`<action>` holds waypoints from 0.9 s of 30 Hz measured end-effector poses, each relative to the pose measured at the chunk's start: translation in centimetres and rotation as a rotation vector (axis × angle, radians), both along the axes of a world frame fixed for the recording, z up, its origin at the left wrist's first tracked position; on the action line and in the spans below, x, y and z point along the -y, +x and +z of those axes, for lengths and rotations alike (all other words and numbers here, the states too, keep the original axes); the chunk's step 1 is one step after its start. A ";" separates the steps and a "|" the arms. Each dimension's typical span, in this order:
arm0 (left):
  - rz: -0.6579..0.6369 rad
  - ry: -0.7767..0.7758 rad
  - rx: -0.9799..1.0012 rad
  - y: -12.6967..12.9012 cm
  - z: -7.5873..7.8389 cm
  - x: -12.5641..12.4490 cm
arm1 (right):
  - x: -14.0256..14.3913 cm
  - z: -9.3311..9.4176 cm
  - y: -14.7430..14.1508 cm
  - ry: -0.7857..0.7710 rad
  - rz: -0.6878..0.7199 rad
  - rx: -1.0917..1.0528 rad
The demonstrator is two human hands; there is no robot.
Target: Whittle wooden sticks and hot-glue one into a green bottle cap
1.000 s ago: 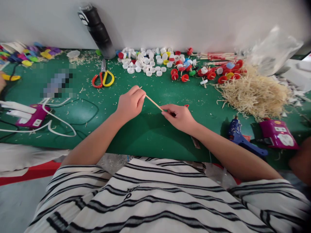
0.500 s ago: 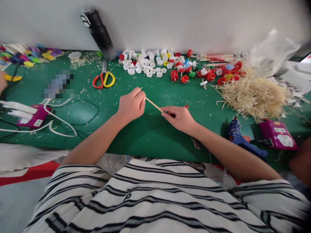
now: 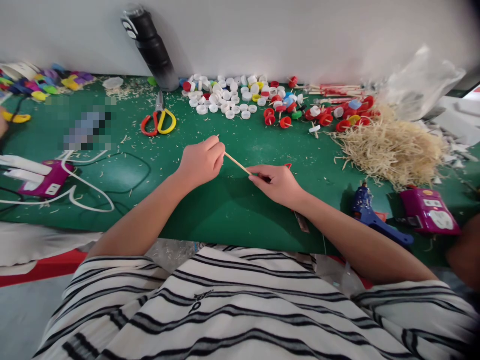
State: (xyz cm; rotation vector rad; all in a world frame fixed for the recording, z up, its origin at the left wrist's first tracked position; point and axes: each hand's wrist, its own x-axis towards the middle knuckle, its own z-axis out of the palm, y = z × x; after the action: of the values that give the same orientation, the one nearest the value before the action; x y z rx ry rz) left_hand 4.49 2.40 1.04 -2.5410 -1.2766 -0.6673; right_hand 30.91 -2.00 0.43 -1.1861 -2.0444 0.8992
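Holding: left hand [image 3: 202,159] curled round a thin wooden stick [image 3: 237,163], right hand [image 3: 275,182] pinching its other end between thumb and fingers;
Stick: slanting between the hands over the green table [image 3: 221,215]; a short tip shows beyond the left fist;
Right wrist: in the way of a flat strip [image 3: 303,224], which is partly hidden;
Back edge: dark bottle [image 3: 153,52]; scissors [image 3: 160,109] lying before it; white caps [image 3: 226,95] in a spread; red caps [image 3: 326,118] beside them, some with sticks through;
Right side: straw-like heap [image 3: 393,145]; blue glue gun [image 3: 367,212] near a magenta socket block [image 3: 423,212];
Left side: looped white cable [image 3: 93,186]; plugs [image 3: 26,164]
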 end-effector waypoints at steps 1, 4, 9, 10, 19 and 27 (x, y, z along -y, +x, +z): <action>0.000 0.004 0.007 0.0 0.0 0.0 | 0.0 0.0 0.0 -0.002 0.003 0.001; -0.006 0.004 0.050 -0.1 -0.1 -0.1 | 0.0 0.0 0.0 -0.009 0.002 0.007; -0.060 -0.072 0.106 -0.4 0.2 0.0 | 0.0 0.0 -0.1 -0.027 0.002 0.017; -0.069 -0.078 0.114 -0.4 0.4 0.0 | 0.0 0.1 -0.1 -0.030 0.001 0.018; -0.022 -0.117 0.058 -0.3 0.8 0.3 | -0.2 0.1 0.1 -0.041 0.000 0.023; -0.043 -0.038 0.053 -0.2 0.2 -0.1 | -0.2 -0.1 0.0 -0.047 0.013 0.068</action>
State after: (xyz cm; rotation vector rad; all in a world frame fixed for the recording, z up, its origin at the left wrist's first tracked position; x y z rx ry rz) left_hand 4.30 2.48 1.24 -2.6047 -1.2655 -0.7306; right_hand 30.96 -1.81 0.38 -1.2450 -2.0979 0.9293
